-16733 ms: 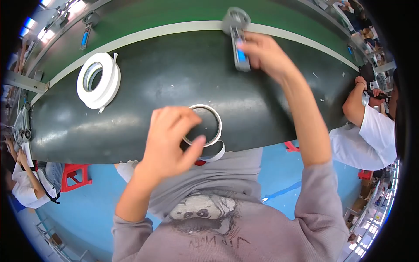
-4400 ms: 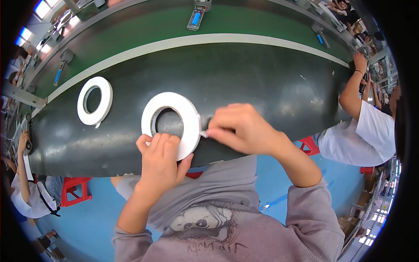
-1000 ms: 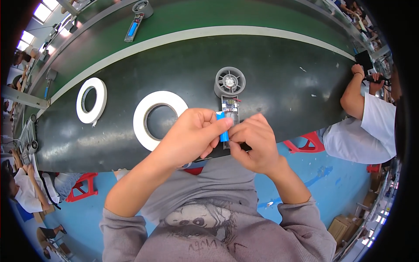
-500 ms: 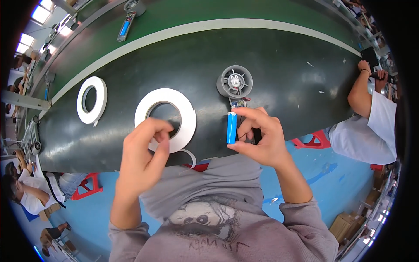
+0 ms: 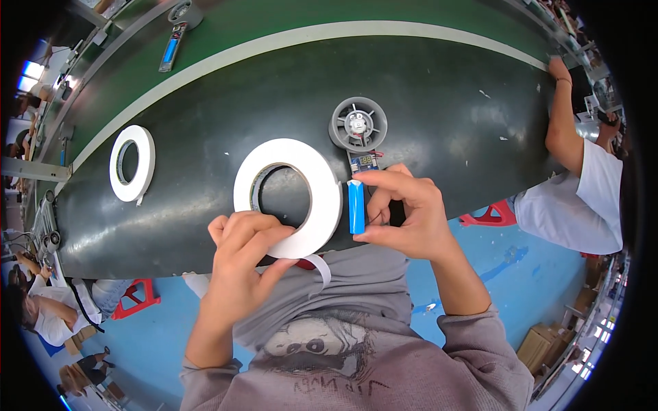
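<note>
Right hand holds blue battery upright.

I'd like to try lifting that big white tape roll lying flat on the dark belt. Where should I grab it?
Pinch the big white tape roll across its ring wall, one finger in the centre hole and thumb outside, coming from the near edge. It lies flat, so the hole is open from above; the left hand already rests at that near side, by the loose tape tail.

A blue cylinder cell stands upright, pinched at both ends, just below a grey round fan. Beside it, a large white tape roll lies flat near the worktop edge, its loose end hanging down.
</note>
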`<state>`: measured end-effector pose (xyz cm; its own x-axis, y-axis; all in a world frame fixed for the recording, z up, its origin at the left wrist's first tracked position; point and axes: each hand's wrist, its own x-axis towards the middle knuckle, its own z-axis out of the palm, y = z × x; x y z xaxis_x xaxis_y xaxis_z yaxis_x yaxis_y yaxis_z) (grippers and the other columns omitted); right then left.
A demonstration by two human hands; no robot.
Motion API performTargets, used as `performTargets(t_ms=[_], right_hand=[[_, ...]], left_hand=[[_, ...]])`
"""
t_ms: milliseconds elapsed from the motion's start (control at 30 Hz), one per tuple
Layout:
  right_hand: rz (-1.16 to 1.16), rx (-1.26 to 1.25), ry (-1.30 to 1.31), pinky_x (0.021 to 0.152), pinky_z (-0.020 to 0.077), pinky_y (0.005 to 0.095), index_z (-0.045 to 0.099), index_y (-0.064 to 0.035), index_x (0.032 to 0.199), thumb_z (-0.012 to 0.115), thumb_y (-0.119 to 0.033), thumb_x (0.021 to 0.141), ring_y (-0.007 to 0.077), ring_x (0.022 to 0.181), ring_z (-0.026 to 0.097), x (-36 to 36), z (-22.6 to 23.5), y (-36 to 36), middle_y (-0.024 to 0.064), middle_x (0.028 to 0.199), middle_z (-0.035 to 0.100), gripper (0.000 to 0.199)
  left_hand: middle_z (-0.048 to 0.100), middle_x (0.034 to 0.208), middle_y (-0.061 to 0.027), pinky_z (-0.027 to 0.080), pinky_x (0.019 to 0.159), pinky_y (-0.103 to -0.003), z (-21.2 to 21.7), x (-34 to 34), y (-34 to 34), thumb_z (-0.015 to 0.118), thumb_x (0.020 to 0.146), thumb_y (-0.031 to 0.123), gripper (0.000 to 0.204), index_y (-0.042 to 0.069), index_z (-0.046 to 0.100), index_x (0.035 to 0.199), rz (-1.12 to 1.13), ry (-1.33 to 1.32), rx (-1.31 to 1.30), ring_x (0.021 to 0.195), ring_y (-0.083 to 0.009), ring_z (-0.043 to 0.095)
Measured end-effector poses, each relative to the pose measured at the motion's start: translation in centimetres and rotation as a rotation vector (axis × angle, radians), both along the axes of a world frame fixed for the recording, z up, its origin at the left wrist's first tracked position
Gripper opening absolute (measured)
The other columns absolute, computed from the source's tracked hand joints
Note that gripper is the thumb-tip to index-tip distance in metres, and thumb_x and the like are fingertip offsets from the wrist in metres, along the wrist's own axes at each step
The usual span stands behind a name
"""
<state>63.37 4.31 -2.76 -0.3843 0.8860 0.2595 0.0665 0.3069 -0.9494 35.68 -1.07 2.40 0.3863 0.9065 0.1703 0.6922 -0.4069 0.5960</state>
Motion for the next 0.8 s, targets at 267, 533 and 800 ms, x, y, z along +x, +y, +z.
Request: performTargets(t_ms=[267, 533, 800], right_hand=[[0.002, -0.014, -0.006, 0.080, 0.0382, 0.0257, 0.071, -0.0092, 0.126, 0.092, -0.011, 0.067, 0.0078, 0.060, 0.052, 0.2, 0.0, 0.1, -0.0044, 0.068, 0.063, 0.062], [0.031, 0.004, 0.105, 0.072, 0.0397, 0.0249, 0.065, 0.0055, 0.131, 0.088, -0.001, 0.064, 0.0073, 0.066, 0.055, 0.4, -0.3, 0.3, -0.0013, 0.068, 0.067, 0.071], [-0.006, 0.020, 0.097, 0.067, 0.0424, 0.0231, 0.066, 0.0021, 0.130, 0.087, -0.001, 0.069, 0.0063, 0.059, 0.055, 0.3, -0.7, 0.5, -0.0008, 0.066, 0.066, 0.065]], left_hand=[[0.066, 0.106, -0.0056, 0.033, 0.090, -0.040, 0.1, 0.5, 0.3, 0.086, 0.070, 0.014, 0.040, 0.008, 0.072, 0.107, -0.028, -0.052, -0.019, 0.100, -0.0255, 0.060], [0.067, 0.104, -0.0073, 0.035, 0.092, -0.039, -0.8, 1.4, -0.2, 0.086, 0.072, 0.015, 0.037, 0.006, 0.072, 0.105, 0.000, -0.189, -0.036, 0.099, -0.0266, 0.062], [0.067, 0.100, -0.0066, 0.035, 0.089, -0.039, -0.7, 2.1, 0.5, 0.085, 0.068, 0.014, 0.040, 0.006, 0.072, 0.105, -0.002, -0.168, 0.056, 0.094, -0.0256, 0.063]])
